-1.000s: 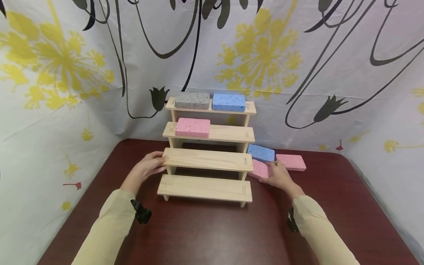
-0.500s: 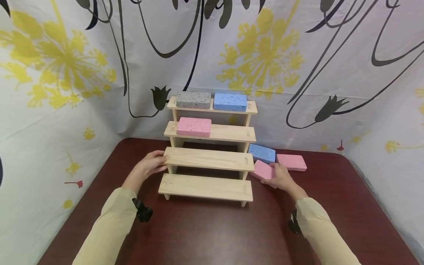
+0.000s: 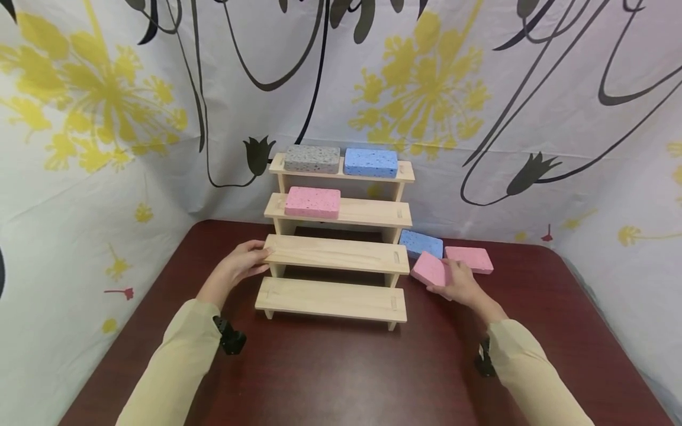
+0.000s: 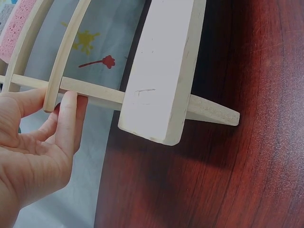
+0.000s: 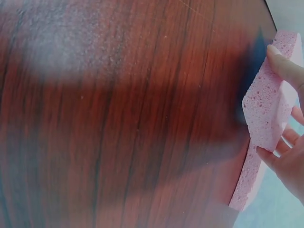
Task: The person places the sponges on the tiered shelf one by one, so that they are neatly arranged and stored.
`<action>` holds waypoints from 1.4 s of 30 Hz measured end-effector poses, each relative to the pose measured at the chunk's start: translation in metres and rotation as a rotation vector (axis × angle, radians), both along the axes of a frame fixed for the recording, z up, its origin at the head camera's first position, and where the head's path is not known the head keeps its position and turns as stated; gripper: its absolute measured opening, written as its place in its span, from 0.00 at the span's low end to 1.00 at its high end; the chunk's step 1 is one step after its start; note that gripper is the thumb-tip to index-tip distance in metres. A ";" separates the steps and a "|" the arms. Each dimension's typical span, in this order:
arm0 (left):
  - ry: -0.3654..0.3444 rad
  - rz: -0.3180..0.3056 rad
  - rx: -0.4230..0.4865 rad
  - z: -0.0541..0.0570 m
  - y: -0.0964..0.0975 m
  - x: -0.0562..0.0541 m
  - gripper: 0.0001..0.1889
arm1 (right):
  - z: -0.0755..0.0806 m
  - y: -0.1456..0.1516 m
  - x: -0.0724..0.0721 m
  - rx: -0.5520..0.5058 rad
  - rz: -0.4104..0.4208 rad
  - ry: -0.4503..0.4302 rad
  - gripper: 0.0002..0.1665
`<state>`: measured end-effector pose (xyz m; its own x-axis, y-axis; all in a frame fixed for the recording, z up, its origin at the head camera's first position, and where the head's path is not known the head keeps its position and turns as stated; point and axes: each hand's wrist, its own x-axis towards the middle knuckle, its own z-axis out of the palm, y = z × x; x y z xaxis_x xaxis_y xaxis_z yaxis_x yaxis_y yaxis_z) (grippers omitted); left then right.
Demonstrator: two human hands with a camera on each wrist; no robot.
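Observation:
A pale wooden tiered shelf [image 3: 330, 299] stands on the dark red table. My left hand [image 3: 238, 267] pinches the left end of its second step from the bottom, thumb on top and fingers beneath, as the left wrist view [image 4: 42, 137] also shows. On the right, my right hand [image 3: 459, 283] grips a pink sponge [image 3: 430, 269] by its edges, thumb on one side and fingers on the other. That sponge is tilted, beside the shelf's right side. Behind it lie a blue sponge [image 3: 421, 244] and another pink sponge [image 3: 471, 259] on the table.
On the top step sit a grey sponge [image 3: 312, 158] and a blue sponge [image 3: 370, 163]. A pink sponge [image 3: 312, 202] rests on the left of the step below. A patterned cloth [image 3: 341, 100] hangs behind and at both sides of the table [image 3: 330, 378].
My right hand has moved slightly right with the pink sponge, which has turned and come away from the shelf's side. The left hand keeps its hold on the step.

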<state>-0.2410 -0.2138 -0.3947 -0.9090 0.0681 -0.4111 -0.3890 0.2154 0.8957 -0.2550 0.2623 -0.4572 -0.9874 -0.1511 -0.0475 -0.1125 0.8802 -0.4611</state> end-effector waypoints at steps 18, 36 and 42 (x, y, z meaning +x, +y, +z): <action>-0.010 0.014 0.009 -0.003 0.000 -0.004 0.29 | 0.014 0.002 0.002 -0.121 0.067 0.077 0.49; -0.004 0.008 0.024 0.001 0.001 -0.001 0.29 | 0.029 -0.001 -0.001 -0.182 0.050 0.204 0.47; -0.001 0.002 0.022 0.002 0.002 0.000 0.29 | 0.033 -0.002 -0.003 -0.192 0.036 0.283 0.46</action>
<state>-0.2406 -0.2115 -0.3923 -0.9086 0.0755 -0.4108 -0.3906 0.1952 0.8996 -0.2580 0.2608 -0.4238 -0.9513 -0.1655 0.2600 -0.2888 0.7735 -0.5641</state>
